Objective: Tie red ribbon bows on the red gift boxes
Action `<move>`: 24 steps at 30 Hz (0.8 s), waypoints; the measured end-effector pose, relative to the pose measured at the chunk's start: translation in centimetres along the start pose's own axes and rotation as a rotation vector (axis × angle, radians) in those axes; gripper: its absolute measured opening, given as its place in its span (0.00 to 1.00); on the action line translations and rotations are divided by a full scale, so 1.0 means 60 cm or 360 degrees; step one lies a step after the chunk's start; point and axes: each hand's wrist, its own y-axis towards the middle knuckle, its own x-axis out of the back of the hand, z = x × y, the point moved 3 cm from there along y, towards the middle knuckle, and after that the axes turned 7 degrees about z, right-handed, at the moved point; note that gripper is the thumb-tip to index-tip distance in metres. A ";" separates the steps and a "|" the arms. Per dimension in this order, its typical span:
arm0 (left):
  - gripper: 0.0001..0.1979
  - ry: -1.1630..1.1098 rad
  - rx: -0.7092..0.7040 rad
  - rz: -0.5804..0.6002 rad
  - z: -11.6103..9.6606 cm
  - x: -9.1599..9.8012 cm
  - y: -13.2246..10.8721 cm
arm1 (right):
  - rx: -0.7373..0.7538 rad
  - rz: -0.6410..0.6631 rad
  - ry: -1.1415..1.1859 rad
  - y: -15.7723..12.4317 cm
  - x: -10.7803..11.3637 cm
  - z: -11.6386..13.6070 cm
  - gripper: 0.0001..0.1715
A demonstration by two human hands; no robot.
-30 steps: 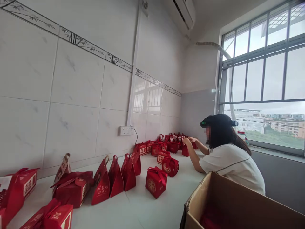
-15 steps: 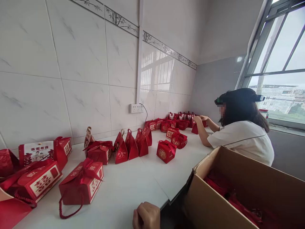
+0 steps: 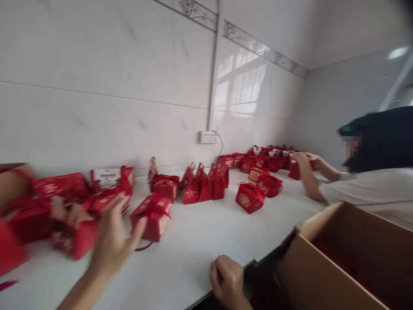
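My left hand is raised over the table with thumb and fingers apart, and nothing shows in it. Just beyond its thumb sits a red gift box with a ribbon bow and a cord handle. Another red gift box, smeared by motion, is left of the wrist. My right hand is curled into a fist at the table's front edge, with no object visible in it. Several red triangular boxes stand upright behind, and a small red box with a bow sits farther right.
An open cardboard carton with red items inside stands at the right against the table. Beyond it, a person works with both hands at a red box. More red boxes line the tiled wall under a power socket.
The view has turned left, so things appear farther right. My left hand has come into view over the boxes. My right hand stays closed at the table edge.
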 end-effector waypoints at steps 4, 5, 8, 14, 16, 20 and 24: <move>0.30 -0.0002 -0.0022 -0.0064 0.021 -0.029 -0.019 | 0.0003 0.0059 0.0023 -0.025 -0.002 -0.007 0.18; 0.31 0.0003 0.0009 -0.0113 0.027 -0.039 -0.029 | -0.0029 0.0111 0.0049 -0.027 -0.002 -0.010 0.18; 0.35 0.0092 0.0068 -0.0020 0.038 -0.069 -0.058 | -0.0350 0.0477 0.0257 -0.007 -0.004 -0.018 0.19; 0.45 0.0105 0.0241 0.0090 0.036 -0.084 -0.074 | -0.0585 0.1005 0.0853 0.178 -0.042 0.002 0.17; 0.44 0.0036 0.0308 0.0166 0.036 -0.083 -0.072 | -0.0680 0.1077 0.1121 0.238 -0.082 0.004 0.17; 0.39 -0.0307 0.0209 0.0484 0.038 -0.083 -0.071 | -0.0949 0.1198 0.1486 0.281 -0.163 -0.013 0.24; 0.37 -0.0572 -0.0070 0.0681 0.041 -0.092 -0.068 | -0.0963 0.1364 0.1759 0.263 -0.192 -0.035 0.27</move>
